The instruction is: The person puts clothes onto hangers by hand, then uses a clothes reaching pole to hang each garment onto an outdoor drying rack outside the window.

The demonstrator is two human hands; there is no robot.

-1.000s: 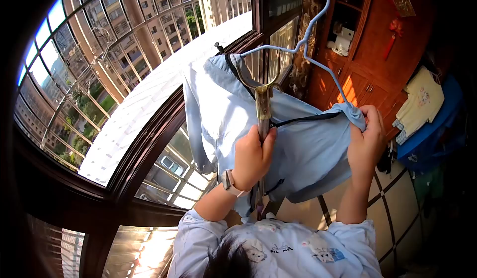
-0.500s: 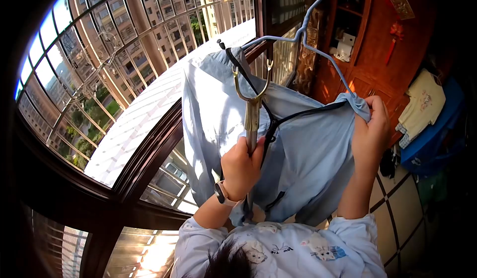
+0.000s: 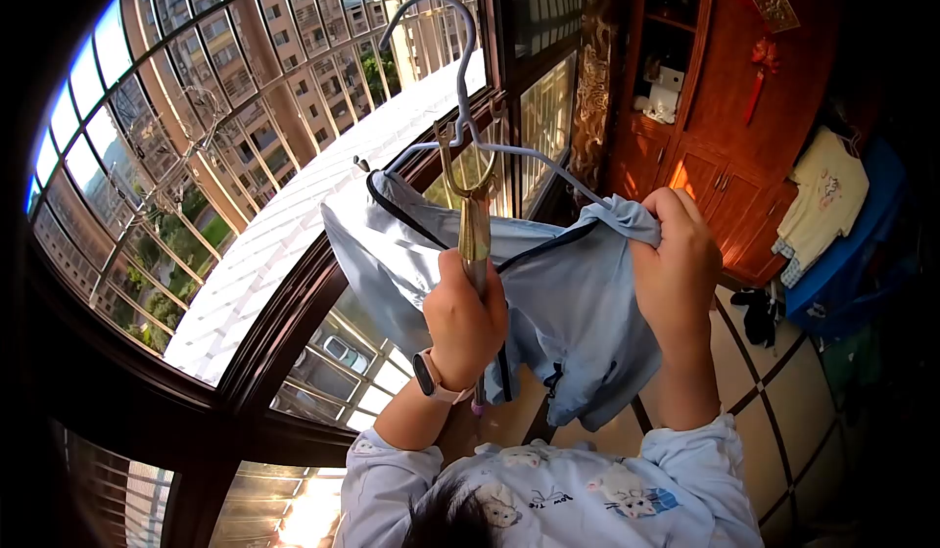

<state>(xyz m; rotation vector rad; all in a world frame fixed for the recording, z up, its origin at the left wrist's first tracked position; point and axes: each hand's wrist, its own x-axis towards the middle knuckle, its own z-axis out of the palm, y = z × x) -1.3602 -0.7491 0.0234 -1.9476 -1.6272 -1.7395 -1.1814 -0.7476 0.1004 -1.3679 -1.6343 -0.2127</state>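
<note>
A light blue jacket [image 3: 587, 303] with black zip edging hangs on a blue-grey clothes hanger [image 3: 466, 83], whose hook points up. My left hand [image 3: 464, 315], with a watch on the wrist, is closed around a forked clothes pole [image 3: 474, 225]. The pole's two-pronged metal head overlaps the hanger's neck; whether it bears the hanger I cannot tell. My right hand [image 3: 678, 254] pinches the jacket's shoulder at the right end of the hanger. Below my left hand, the pole's lower end is partly hidden.
A dark window frame [image 3: 284, 328] and barred window [image 3: 245, 146] lie to the left, with buildings outside. On the right stand a reddish wooden cabinet [image 3: 720, 156] and a cream garment [image 3: 827, 195] on a blue item [image 3: 847, 288]. The floor is tiled [image 3: 774, 421].
The hanger and jacket have shifted left and lower, the hook now over the window. My right hand has moved left with the shoulder. The pole head sits slightly lower, at the hanger's neck.
</note>
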